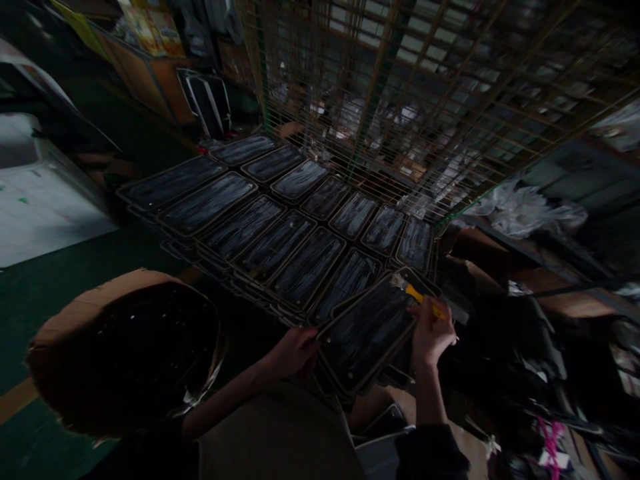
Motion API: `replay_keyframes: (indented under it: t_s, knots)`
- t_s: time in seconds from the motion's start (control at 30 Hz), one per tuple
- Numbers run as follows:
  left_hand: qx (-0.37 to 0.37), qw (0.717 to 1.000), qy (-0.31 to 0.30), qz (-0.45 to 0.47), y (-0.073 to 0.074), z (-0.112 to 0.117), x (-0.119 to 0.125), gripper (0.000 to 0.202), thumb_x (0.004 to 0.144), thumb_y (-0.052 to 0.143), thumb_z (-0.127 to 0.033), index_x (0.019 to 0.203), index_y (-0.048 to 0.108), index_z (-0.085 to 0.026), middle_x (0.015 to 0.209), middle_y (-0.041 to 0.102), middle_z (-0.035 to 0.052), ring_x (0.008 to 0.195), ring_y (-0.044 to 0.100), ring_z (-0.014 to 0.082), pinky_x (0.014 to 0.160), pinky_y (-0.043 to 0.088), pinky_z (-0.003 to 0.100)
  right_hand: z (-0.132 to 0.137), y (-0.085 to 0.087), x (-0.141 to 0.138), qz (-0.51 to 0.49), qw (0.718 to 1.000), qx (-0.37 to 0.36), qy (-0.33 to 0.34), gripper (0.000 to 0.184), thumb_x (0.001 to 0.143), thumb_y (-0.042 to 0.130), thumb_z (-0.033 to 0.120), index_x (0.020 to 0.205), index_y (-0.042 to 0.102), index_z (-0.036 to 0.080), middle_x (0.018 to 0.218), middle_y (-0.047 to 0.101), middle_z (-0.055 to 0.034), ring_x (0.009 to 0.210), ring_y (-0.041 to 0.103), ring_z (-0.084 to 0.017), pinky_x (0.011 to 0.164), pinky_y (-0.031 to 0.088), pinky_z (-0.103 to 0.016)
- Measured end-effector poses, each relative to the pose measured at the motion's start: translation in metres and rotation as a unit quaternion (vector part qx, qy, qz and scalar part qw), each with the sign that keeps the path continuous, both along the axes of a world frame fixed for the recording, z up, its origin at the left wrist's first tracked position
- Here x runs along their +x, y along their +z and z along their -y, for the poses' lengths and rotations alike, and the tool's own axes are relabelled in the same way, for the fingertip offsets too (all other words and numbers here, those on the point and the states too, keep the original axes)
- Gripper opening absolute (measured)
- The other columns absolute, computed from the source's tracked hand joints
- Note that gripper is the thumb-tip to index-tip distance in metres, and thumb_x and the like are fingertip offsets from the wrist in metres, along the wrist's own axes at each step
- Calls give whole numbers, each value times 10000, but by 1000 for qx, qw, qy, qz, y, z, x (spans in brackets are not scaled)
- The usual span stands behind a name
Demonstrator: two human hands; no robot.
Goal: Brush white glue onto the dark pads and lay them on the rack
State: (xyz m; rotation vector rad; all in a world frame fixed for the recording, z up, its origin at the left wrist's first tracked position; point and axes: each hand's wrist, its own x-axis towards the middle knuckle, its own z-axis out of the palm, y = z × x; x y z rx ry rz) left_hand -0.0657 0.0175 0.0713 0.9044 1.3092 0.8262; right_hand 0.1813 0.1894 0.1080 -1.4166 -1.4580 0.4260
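Note:
Wrapped around the handle of a yellow paintbrush (414,293), my right hand (432,333) is closed. The pale bristles touch the far end of a dark rectangular panel (367,333) with rounded corners and streaky marks. My left hand (296,352) pinches the near left edge of this panel, which lies at an angle over the corner of the stack. Beyond it, several similar dark panels (313,267) lie side by side in two rows, most with whitish brush streaks on them.
A wire mesh rack (370,113) rises behind the panels. To the left stands a round container (90,313) with a dark inside, near a white box (45,193). Clear plastic bags (520,210) and dark clutter (525,340) fill the right side.

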Motion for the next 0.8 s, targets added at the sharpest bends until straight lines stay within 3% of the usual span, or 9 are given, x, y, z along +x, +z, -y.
replay_keyframes:
  t_s: [0.2, 0.3, 0.47, 0.57, 0.7, 0.8]
  knots:
    - [8, 999, 21, 48, 2, 2, 1, 286, 847, 556, -453, 747, 506, -189, 520, 573, -27, 388, 546, 118, 366, 372, 186, 41, 23, 0, 27, 991, -99, 81, 346, 893, 565, 503, 970, 594, 167, 630, 650, -10, 552, 659, -177, 560, 542, -262]
    - [-15, 998, 17, 65, 0, 3, 3, 288, 846, 551, -456, 751, 497, -190, 518, 569, -35, 363, 538, 113, 348, 377, 183, 30, 27, -1, 9, 994, -82, 67, 341, 887, 578, 494, 981, 609, 168, 642, 660, -13, 561, 661, -176, 573, 549, -267]
    - [-39, 996, 40, 72, -2, 4, 10, 316, 821, 552, -488, 746, 484, -188, 515, 574, -40, 370, 560, 126, 346, 401, 194, -5, 11, 7, -8, 996, -56, 67, 400, 865, 576, 538, 982, 609, 157, 658, 662, -29, 551, 651, -187, 574, 558, -307]
    - [-45, 992, 67, 95, -4, 6, 15, 336, 811, 551, -514, 751, 463, -195, 525, 591, -39, 383, 584, 140, 362, 438, 214, -7, 8, 19, 27, 998, -28, 42, 385, 874, 576, 521, 999, 616, 158, 673, 665, -28, 580, 666, -185, 586, 549, -289]
    - [-50, 990, 78, 110, -4, 8, 18, 360, 805, 562, -540, 763, 459, -198, 534, 605, -35, 392, 599, 145, 358, 439, 208, 15, 13, 32, 117, 992, -11, 50, 339, 914, 545, 480, 994, 631, 162, 726, 692, -39, 615, 679, -175, 605, 526, -262]
    - [-41, 989, 75, 119, -1, 9, 17, 390, 797, 578, -565, 776, 461, -193, 547, 606, -31, 408, 608, 147, 375, 462, 216, 50, 16, 34, 187, 979, -3, 78, 303, 936, 532, 442, 1002, 639, 166, 797, 713, -49, 675, 694, -168, 641, 514, -250]
